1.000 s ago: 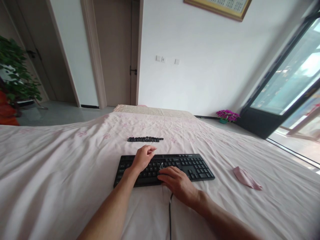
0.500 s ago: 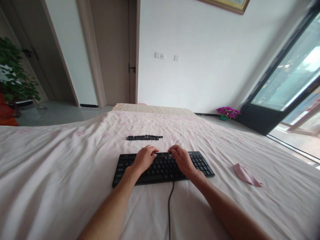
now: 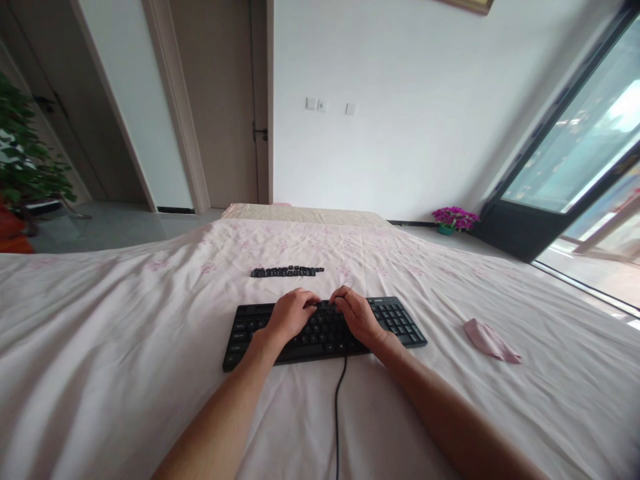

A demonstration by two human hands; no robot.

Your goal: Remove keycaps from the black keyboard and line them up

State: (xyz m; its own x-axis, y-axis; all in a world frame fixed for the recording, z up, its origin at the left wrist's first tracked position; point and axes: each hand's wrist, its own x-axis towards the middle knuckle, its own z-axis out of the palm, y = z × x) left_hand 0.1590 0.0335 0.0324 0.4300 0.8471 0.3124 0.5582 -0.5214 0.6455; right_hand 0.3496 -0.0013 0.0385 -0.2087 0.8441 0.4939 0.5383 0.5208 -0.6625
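Observation:
A black keyboard (image 3: 400,325) lies on the pink floral bedsheet (image 3: 125,320), its cable (image 3: 338,407) running toward me. My left hand (image 3: 290,313) rests curled over the upper middle keys, fingertips pinched at the top row. My right hand (image 3: 356,315) sits close beside it on the keyboard, fingers closed on a thin wire keycap puller (image 3: 347,285) that sticks up past its fingertips. A row of removed black keycaps (image 3: 287,271) lies on the sheet just beyond the keyboard.
A crumpled pink cloth (image 3: 490,339) lies on the sheet to the right. Beyond the bed are a door (image 3: 220,100), a green plant (image 3: 25,160) at left, purple flowers (image 3: 454,218) by the wall, and a glass sliding door (image 3: 575,153) at right.
My right hand moved from the keyboard's front edge up to the top row, next to my left hand, and now holds the wire puller there. The view tilted down slightly.

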